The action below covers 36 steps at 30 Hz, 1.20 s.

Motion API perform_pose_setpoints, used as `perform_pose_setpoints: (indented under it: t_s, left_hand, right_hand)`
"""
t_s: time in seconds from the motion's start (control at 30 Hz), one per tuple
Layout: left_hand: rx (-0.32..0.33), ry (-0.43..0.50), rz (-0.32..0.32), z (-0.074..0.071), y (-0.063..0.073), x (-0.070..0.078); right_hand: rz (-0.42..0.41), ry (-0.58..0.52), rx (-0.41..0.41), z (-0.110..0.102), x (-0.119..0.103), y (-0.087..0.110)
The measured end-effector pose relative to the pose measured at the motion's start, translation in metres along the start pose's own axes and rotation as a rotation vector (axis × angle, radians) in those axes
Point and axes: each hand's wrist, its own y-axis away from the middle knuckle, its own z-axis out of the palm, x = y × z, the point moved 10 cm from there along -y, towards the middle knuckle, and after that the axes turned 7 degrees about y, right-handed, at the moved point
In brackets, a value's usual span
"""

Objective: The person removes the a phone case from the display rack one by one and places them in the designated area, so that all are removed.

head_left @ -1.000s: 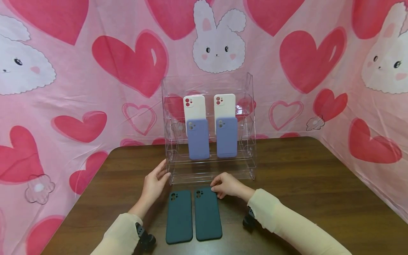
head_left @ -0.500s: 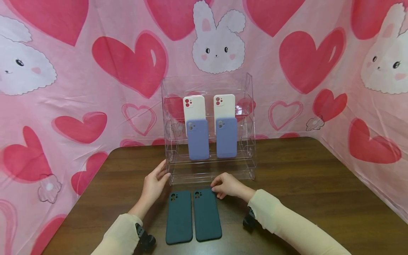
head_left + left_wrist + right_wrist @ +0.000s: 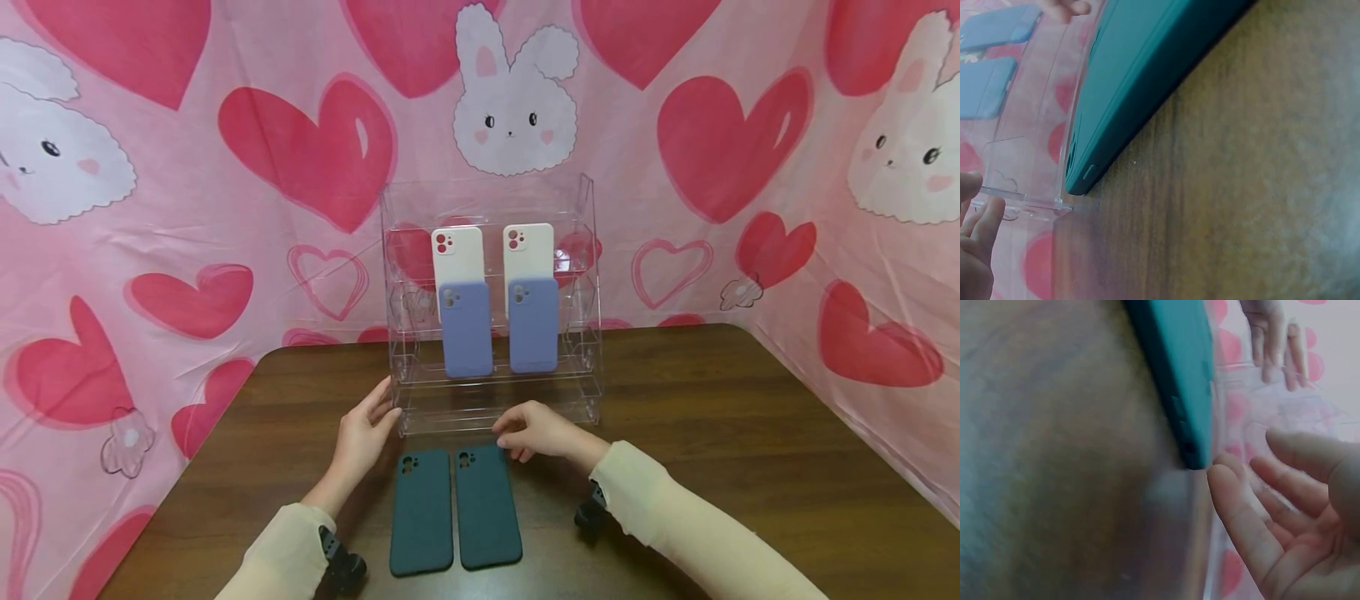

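Two dark green phone cases lie side by side in front of a clear tiered display stand (image 3: pixel 495 412): a left case (image 3: pixel 422 512) and a right case (image 3: pixel 487 504). My left hand (image 3: pixel 362 429) touches the stand's lower left side with extended fingers, seen also in the left wrist view at the clear edge (image 3: pixel 1004 194). My right hand (image 3: pixel 538 432) hovers by the upper right corner of the right case, fingers loosely bent and holding nothing. In the right wrist view its fingertips (image 3: pixel 1225 481) are right beside that case's corner (image 3: pixel 1194 456).
On the stand, two lavender cases (image 3: pixel 467 333) stand on a middle tier. Behind and above them are two white cases (image 3: pixel 459 252). A pink cloth (image 3: pixel 315 42) with hearts and rabbits hangs behind the brown wooden table (image 3: pixel 712 433).
The right case has shifted slightly left, towards the left one. My right hand has risen a little, its fingers loosening at the case's corner. My left hand stays at the stand.
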Motion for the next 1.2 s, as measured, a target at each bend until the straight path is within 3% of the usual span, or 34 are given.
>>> perform_pose_setpoints:
  t_s: [0.17, 0.67, 1.2]
  left_hand:
    - [-0.006, -0.007, -0.008, 0.0, 0.0, -0.001]
    - [0.002, -0.01, -0.016, 0.0, 0.0, -0.003]
    - [0.004, -0.019, -0.004, 0.0, 0.0, -0.002]
  right_hand:
    - [-0.078, 0.022, -0.018, -0.014, -0.018, 0.002]
    - [-0.162, 0.066, 0.128, -0.089, -0.072, 0.014]
    - [-0.182, 0.047, 0.307, -0.151, -0.093, 0.017]
